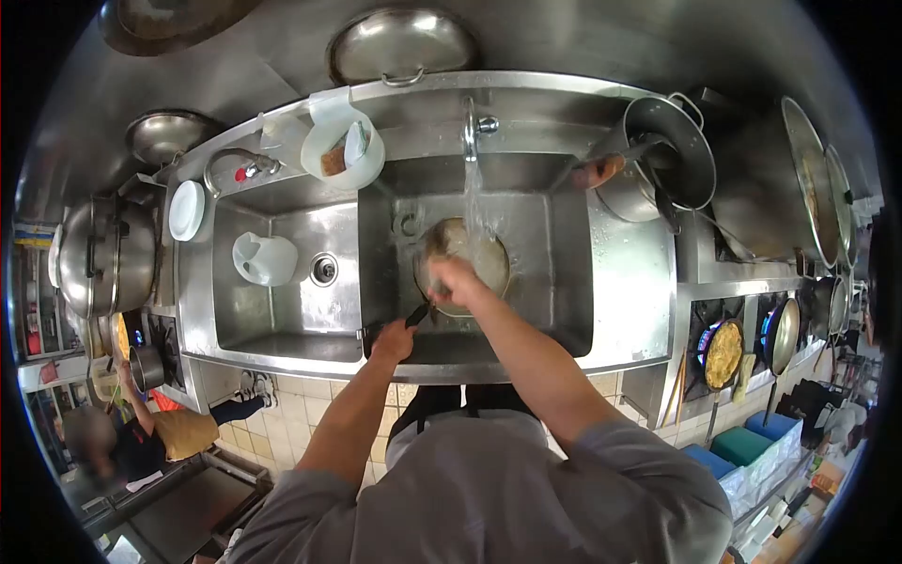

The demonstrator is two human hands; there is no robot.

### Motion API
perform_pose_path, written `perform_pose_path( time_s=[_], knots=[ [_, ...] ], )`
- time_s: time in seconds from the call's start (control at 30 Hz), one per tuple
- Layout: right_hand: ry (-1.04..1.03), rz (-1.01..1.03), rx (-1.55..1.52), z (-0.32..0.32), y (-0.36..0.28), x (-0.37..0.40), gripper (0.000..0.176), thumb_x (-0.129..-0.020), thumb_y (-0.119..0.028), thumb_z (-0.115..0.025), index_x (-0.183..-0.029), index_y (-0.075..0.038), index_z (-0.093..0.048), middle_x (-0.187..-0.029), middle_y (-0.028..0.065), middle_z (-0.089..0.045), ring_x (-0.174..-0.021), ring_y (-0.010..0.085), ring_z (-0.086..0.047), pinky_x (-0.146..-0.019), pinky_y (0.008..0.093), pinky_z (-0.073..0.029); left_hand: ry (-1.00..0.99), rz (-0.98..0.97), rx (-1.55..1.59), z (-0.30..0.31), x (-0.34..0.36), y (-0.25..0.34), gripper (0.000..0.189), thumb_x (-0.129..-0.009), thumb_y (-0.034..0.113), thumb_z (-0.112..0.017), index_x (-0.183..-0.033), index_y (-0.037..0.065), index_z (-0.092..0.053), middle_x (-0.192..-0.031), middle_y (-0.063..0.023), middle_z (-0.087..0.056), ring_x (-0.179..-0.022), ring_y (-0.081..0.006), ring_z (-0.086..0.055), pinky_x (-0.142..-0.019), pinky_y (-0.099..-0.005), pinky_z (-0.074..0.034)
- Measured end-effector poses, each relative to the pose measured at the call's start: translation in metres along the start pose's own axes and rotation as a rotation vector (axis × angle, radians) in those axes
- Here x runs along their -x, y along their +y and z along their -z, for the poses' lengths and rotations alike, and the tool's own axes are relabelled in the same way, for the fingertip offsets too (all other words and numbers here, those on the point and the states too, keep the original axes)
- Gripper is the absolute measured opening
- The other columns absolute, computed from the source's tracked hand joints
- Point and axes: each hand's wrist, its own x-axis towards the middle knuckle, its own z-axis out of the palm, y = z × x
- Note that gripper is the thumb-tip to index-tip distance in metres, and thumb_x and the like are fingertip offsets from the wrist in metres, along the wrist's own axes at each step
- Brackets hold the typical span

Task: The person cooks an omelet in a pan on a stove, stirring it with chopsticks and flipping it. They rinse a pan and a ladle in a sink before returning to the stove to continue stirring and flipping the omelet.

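Note:
My left hand is closed round the black handle of a round frying pan in the right sink basin. My right hand is over the pan's inside with its fingers curled together. Something dull and blurred shows at those fingers, but I cannot make out what it is. A stream of water runs from the faucet onto the far part of the pan, beside my right hand. Behind the pan, to the left, a small ring-shaped thing lies in the basin.
A white tub with sponges hangs at the back. The left basin holds a cut plastic jug. Stacked pots stand at right, with a wooden handle jutting inward. Pans sit on lit burners; another person is at left.

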Motion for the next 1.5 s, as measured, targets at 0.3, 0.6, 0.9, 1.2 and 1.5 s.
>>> perform_pose_path(
  time_s=[0.3, 0.6, 0.9, 1.2, 1.5],
  knots=[
    [-0.161, 0.103, 1.119, 0.112, 0.063, 0.054, 0.045, -0.092, -0.029, -0.061, -0.127, -0.001, -0.054, -0.097, 0.021, -0.067, -0.074, 0.0297, -0.068, -0.055, 0.044, -0.055, -0.01, 0.037, -0.025, 0.004, 0.004, -0.001, 0.048, -0.101, 0.042, -0.049, -0.124, 0.0, -0.059, -0.123, -0.027, -0.063, -0.119, -0.0444, -0.058, -0.101, -0.054, -0.047],
    [0.219, 0.482, 1.273, 0.027, 0.041, -0.008, 0.047, -0.084, -0.016, -0.059, -0.128, 0.001, -0.056, -0.11, 0.0276, -0.068, -0.101, 0.0424, -0.068, -0.087, 0.0496, -0.054, 0.086, -0.07, -0.112, -0.02, -0.014, -0.017, 0.047, -0.101, 0.041, -0.051, -0.123, 0.0, -0.059, -0.121, -0.0282, -0.063, -0.117, -0.0465, -0.058, -0.1, -0.0545, -0.047],
    [0.455, 0.387, 1.509, 0.185, 0.02, 0.073, 0.055, -0.084, -0.013, -0.064, -0.138, -0.011, -0.053, -0.115, 0.0181, -0.07, -0.108, 0.04, -0.067, -0.089, 0.0499, -0.054, 0.019, -0.032, -0.068, -0.019, -0.018, -0.013, 0.048, -0.101, 0.042, -0.05, -0.124, 0.002, -0.06, -0.12, -0.0273, -0.064, -0.116, -0.0465, -0.059, -0.1, -0.0528, -0.047],
    [-0.117, 0.416, 1.635, 0.094, 0.025, 0.107, 0.051, -0.083, -0.019, -0.061, -0.132, -0.007, -0.053, -0.112, 0.02, -0.069, -0.104, 0.0392, -0.067, -0.085, 0.0498, -0.054, -0.049, 0.021, -0.119, -0.003, -0.005, 0.006, 0.052, -0.101, 0.042, -0.049, -0.137, 0.003, -0.053, -0.135, -0.0279, -0.056, -0.126, -0.0455, -0.052, -0.107, -0.0525, -0.042],
    [0.358, 0.123, 1.569, 0.211, 0.044, 0.149, 0.04, -0.091, -0.013, -0.054, -0.128, 0.0, -0.057, -0.125, 0.0197, -0.066, -0.118, 0.0359, -0.063, -0.094, 0.0463, -0.054, -0.583, 0.07, 0.896, 0.046, 0.057, 0.088, 0.028, -0.102, 0.028, -0.056, -0.124, 0.012, -0.058, -0.096, -0.0077, -0.059, -0.09, -0.0205, -0.063, -0.073, -0.0368, -0.053]
  ],
)
